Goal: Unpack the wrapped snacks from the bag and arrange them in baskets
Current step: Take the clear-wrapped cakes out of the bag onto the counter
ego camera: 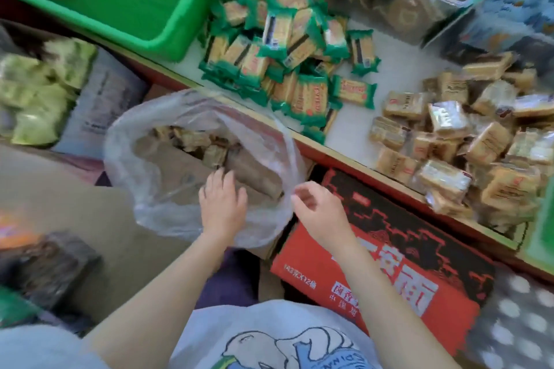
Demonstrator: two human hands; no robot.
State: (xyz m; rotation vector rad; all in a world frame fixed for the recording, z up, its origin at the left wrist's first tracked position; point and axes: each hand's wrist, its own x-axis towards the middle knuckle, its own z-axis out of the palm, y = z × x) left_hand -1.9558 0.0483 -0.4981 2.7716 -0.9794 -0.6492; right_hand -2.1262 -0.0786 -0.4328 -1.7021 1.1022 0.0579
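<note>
The left hand [223, 198] reaches open-fingered into the clear bag [192, 159] — blurred tan snacks [195, 141] just beyond; the right hand [314, 210] pinches the bag's rim.

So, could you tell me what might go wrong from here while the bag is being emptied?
1. The clear plastic bag is thin and slack; the right hand pinches only its rim, so it may slip or tear.
2. The left hand reaches inside, where few snacks remain at the far end; the film could snag.
3. The green-wrapped pile and tan-wrapped pile nearly meet on the shelf, so the two kinds might mix.
</note>
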